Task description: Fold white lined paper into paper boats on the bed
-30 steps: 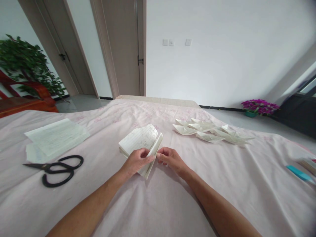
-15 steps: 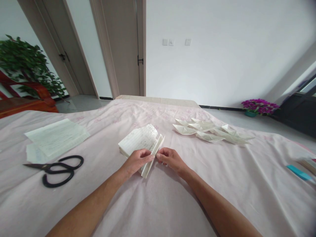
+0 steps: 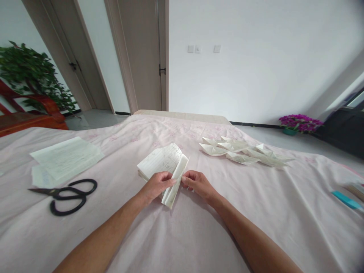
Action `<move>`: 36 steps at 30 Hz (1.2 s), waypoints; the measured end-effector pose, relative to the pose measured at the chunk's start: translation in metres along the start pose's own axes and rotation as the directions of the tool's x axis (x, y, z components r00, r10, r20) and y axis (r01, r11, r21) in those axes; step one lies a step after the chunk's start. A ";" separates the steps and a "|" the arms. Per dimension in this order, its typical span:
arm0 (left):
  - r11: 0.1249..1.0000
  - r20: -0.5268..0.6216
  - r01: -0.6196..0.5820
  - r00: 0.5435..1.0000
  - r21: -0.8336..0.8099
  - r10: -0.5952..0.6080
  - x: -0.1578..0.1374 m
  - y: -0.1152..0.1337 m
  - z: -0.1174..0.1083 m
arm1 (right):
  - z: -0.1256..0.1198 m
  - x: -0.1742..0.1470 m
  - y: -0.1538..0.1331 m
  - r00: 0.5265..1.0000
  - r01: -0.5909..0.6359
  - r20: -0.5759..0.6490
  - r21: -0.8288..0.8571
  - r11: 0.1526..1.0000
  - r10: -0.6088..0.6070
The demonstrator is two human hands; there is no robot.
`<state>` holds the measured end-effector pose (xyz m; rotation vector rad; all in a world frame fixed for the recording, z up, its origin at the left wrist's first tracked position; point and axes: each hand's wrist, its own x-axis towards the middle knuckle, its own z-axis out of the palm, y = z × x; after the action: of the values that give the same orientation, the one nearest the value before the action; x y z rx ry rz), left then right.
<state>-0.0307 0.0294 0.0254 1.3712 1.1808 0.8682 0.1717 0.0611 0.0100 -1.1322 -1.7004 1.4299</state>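
Currently | folded paper: off-white, narrow, creased lengthwise, layered | left hand, right hand: both pinching it

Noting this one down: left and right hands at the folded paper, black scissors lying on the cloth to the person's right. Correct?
Not quite: the head view shows the black scissors lying on the cloth to the person's left. The left hand and right hand are at the folded paper.

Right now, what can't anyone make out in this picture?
Head view:
Part of the folded paper: hidden by the left hand.
Paper stack: its writing, too small and blurred.
Red chair: cut off by the left edge.
Thing beside the blue object: blurred, cut off by the right edge.
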 end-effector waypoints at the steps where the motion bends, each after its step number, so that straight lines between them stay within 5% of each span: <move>1: 1.000 -0.002 0.003 1.000 0.005 -0.003 0.000 -0.001 0.000 | 0.000 0.000 0.000 1.000 -0.002 0.001 0.002 1.000 0.002; 36: 1.000 0.035 -0.016 0.999 0.022 0.015 0.003 -0.008 -0.001 | 0.000 0.002 0.002 1.000 0.012 0.006 -0.058 0.998 -0.011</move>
<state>-0.0323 0.0321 0.0175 1.4101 1.1574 0.8413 0.1710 0.0631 0.0074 -1.1485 -1.7595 1.3865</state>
